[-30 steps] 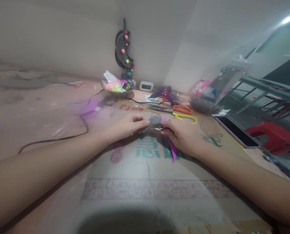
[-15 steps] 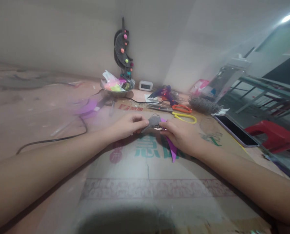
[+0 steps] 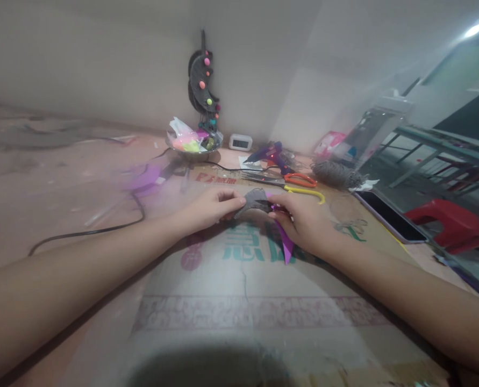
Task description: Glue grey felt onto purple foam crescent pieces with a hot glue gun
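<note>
Between my two hands, just above the printed cardboard sheet (image 3: pixel 207 344), is a small curved piece wrapped in grey yarn (image 3: pixel 256 201). My left hand (image 3: pixel 225 205) pinches its left end between thumb and fingers. At the other end, my right hand (image 3: pixel 290 215) is closed on the piece near where a purple sheet (image 3: pixel 286 244) shows. That purple sheet hangs down below my right fingers in a pointed strip. Whether it is fixed to the grey piece I cannot tell. My fingers hide both ends.
Behind my hands lie scissors (image 3: pixel 301 180) with orange and yellow handles and a glue gun (image 3: pixel 273 156). A bowl of coloured bits (image 3: pixel 194 153), a small white clock (image 3: pixel 240 142), a grey yarn bundle (image 3: pixel 336 174) and a phone (image 3: pixel 390 215) surround them. A black cord (image 3: pixel 90 232) runs left.
The grey piece has turned in my fingers, showing a broader arched side. My right hand has shifted slightly, and the purple strip's tip sits a little higher.
</note>
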`<state>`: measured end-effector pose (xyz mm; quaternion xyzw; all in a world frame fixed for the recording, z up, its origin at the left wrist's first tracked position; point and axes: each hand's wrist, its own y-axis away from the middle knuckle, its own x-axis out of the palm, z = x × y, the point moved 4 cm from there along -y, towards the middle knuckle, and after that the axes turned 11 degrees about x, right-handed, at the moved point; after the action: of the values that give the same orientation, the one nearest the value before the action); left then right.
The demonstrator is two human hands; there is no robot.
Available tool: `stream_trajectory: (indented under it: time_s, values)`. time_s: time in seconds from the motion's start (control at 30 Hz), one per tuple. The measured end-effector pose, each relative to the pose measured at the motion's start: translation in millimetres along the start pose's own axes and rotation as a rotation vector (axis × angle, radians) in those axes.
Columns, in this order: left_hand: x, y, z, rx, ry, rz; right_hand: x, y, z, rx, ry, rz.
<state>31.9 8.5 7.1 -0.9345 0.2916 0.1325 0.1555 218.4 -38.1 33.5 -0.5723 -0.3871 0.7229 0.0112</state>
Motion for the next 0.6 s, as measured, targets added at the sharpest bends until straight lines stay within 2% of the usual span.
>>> stream_trajectory:
  time_s: [0.3,0.47,0.6]
  values:
    - [-0.1,0.4,1.5,0.016,0.055,-0.004,2.0,-0.1,4.3,-0.062,0.073,0.029]
    - [1.0,-0.3,1.0,0.072,0.074,0.05,2.7,-0.1,2.6,-0.031,0.049,0.041]
    - [-0.2,-1.7,2.7,0.07,0.086,0.047,2.6,-0.6,1.5,-0.007,0.033,0.045]
